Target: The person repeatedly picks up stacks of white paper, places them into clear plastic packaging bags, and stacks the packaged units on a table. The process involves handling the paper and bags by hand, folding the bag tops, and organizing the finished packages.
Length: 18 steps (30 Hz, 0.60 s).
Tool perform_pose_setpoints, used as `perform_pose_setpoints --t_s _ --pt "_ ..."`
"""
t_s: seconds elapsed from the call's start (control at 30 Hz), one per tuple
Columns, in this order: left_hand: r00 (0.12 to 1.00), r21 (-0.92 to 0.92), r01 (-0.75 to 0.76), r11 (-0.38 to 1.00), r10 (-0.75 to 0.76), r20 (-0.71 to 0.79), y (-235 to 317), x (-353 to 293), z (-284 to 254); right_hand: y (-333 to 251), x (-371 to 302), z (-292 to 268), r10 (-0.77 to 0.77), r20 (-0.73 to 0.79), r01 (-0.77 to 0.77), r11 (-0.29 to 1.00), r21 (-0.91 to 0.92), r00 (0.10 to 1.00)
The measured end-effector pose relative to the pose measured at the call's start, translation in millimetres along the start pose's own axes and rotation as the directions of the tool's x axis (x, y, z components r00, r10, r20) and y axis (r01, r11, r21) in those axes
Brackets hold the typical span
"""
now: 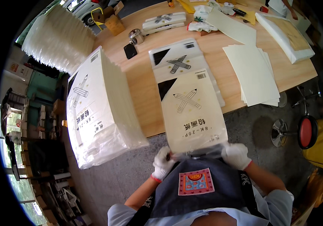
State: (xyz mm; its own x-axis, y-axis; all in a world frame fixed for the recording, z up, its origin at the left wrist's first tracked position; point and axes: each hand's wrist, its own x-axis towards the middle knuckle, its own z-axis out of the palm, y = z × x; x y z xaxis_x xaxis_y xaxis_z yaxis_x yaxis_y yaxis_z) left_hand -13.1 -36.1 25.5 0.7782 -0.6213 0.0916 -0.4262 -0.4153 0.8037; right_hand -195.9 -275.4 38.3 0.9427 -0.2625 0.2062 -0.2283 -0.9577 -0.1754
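Note:
Both my hands wear white gloves with red cuffs. A clear printed plastic bag (192,116), with cream paper inside and crossed pencils on its front, lies across the table edge. Its loose clear end hangs over toward my apron. My left hand (163,163) is closed at the left corner of this end, and my right hand (237,155) is closed at the right corner. The fingertips are partly hidden by the crumpled plastic. Beneath the bag, reaching farther back, lie flat printed plastic bags (179,62) of the same design.
A tall stack of filled bags (91,101) stands at left, with a higher pile (56,39) behind. White paper sheets (250,75) lie at right. Farther back are a phone (130,51), a metal pot (136,36) and gloves (202,25). A red stool (307,132) stands beyond the right edge.

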Motion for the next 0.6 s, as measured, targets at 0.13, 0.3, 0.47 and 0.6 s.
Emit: perform_pose_setpoints --t_s 0.13,0.3,0.47,0.6 --pt "0.977 0.05 -0.025 0.998 0.035 -0.21 -35 38 21 25 36 10 0.104 0.051 -0.106 0.993 0.049 0.993" --pt "0.942 0.049 -0.065 0.997 0.077 -0.328 -61 52 18 25 17 -5 0.026 0.39 -0.166 0.93 0.329 0.92" --pt "0.95 0.127 0.051 0.991 -0.009 -0.311 -44 44 8 51 66 71 0.453 0.653 -0.792 0.281 0.542 0.607" --pt "0.971 0.322 0.201 0.925 -0.143 -0.193 -113 -45 9 31 79 104 0.366 0.752 -0.667 -0.35 0.658 0.549"
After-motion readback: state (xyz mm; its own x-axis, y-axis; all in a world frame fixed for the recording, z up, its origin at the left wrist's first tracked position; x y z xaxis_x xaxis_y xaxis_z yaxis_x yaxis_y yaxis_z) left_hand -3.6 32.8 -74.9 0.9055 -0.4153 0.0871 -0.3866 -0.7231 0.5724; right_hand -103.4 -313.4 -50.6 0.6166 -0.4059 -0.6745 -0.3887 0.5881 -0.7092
